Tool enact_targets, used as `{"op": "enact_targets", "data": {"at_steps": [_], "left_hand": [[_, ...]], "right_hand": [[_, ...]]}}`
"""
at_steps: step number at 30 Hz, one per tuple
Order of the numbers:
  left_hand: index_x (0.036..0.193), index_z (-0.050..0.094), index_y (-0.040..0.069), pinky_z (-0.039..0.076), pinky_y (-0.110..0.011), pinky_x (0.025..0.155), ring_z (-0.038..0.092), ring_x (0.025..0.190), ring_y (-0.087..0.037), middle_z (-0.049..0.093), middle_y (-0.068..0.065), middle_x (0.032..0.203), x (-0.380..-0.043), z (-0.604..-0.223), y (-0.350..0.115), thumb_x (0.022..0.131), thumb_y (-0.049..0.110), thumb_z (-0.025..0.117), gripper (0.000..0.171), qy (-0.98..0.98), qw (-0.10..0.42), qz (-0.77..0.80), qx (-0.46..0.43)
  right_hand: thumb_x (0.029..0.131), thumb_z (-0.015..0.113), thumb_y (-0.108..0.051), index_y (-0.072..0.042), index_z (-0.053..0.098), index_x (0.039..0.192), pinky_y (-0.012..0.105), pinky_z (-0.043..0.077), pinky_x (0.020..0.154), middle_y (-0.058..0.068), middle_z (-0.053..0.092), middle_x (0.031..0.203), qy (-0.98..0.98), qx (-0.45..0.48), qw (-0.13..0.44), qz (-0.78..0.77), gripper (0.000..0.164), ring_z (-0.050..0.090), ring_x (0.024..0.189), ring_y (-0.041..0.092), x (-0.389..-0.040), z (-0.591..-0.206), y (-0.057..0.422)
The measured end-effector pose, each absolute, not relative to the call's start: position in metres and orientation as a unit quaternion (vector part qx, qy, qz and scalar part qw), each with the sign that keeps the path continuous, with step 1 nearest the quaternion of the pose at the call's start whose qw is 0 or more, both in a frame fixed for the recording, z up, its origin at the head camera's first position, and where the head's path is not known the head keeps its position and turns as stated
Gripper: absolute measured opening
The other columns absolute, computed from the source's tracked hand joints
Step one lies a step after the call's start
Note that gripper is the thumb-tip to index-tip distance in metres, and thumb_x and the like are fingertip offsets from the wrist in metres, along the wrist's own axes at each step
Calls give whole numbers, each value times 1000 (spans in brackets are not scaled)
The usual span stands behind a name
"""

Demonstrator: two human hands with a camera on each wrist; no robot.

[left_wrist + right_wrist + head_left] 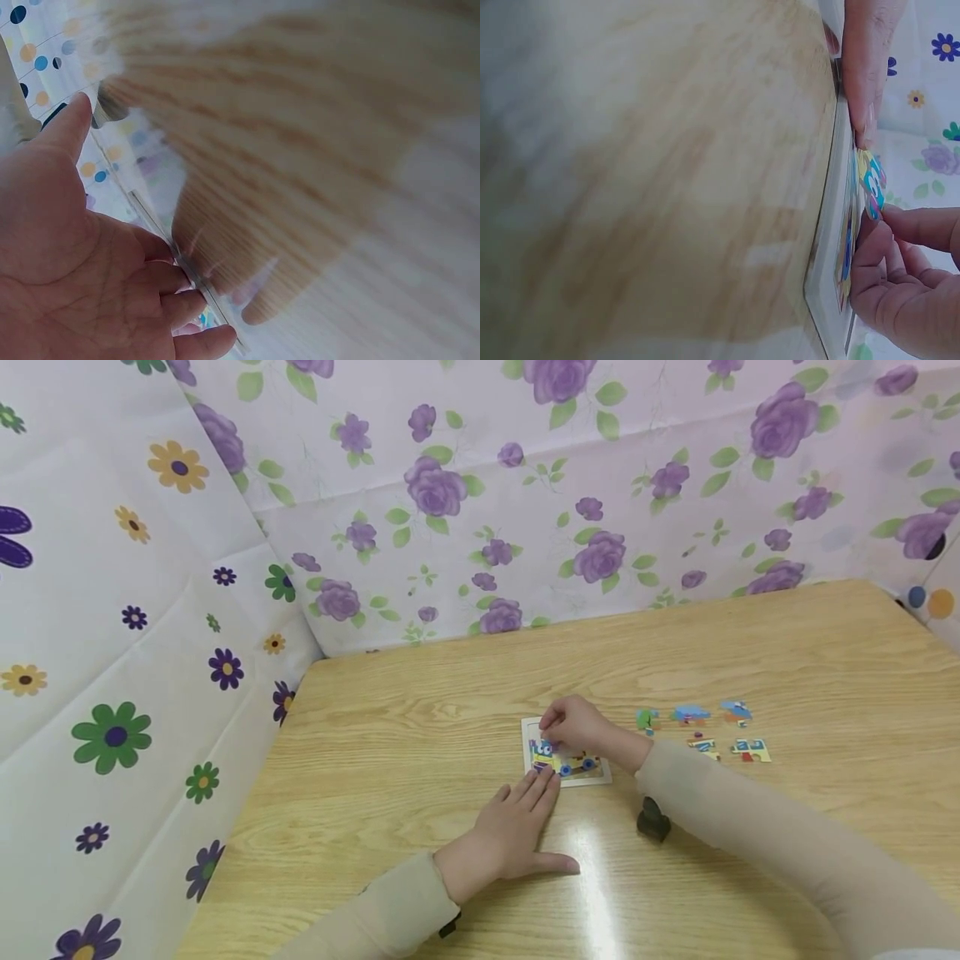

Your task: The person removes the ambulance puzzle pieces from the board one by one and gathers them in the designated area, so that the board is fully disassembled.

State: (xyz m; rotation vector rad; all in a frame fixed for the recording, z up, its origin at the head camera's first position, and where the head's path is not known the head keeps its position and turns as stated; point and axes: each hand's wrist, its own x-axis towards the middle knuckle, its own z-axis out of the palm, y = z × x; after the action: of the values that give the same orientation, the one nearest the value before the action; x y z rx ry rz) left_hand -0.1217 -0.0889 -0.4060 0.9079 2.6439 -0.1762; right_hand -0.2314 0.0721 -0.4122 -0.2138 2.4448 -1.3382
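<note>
A small jigsaw board with a white border lies on the table, its picture showing yellow parts and blue wheels. My right hand reaches over it from the right. In the right wrist view, that hand's thumb and finger pinch a puzzle piece with a blue cartoon face, tilted up from the board's surface. My left hand lies with fingers extended, fingertips on the board's near left edge and thumb spread to the right. The left wrist view shows its palm beside the board's edge.
Several loose puzzle pieces lie right of the board in two rough rows, among them a blue one, a green one and a yellow-and-white one. Flowered cloth hangs behind and left of the wooden table.
</note>
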Motion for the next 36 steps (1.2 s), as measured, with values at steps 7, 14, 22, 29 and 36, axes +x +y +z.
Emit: {"op": "enact_targets", "data": {"at_steps": [7,14,22,29,36], "left_hand": [[154,13,11,28,-42,114,11,147,-19,9,-5,161,-120,-403,-88,81,78,40,103,931,170,-68,316],[154,12,12,28,-42,115,11,147,-19,8,-4,161,-120,-403,-87,80,79,41,104,931,169,-73,316],[154,11,12,27,-43,115,10,148,-20,7,-4,161,-121,-405,-88,80,79,42,105,930,172,-70,317],[154,11,11,27,-44,115,10,148,-21,6,-5,161,-122,-407,-88,80,78,44,105,931,175,-62,316],[154,12,11,28,-45,114,11,148,-21,7,-6,161,-121,-407,-88,80,78,45,105,931,171,-54,316]], "right_hand": [[86,64,0,1,63,90,22,49,60,10,62,80,853,-89,172,-484,4,58,70,15,-229,-409,74],[86,62,1,3,63,91,21,48,60,12,64,83,850,-76,182,-488,6,57,70,15,-233,-413,73],[86,64,-1,4,62,95,21,51,61,12,66,85,844,-72,178,-500,10,59,71,13,-233,-407,77],[87,62,-2,5,61,100,28,56,71,13,65,88,837,-92,181,-509,15,62,76,16,-228,-394,93],[87,62,-4,6,60,101,34,57,75,13,66,88,842,-105,168,-502,17,64,78,16,-223,-382,115]]}}
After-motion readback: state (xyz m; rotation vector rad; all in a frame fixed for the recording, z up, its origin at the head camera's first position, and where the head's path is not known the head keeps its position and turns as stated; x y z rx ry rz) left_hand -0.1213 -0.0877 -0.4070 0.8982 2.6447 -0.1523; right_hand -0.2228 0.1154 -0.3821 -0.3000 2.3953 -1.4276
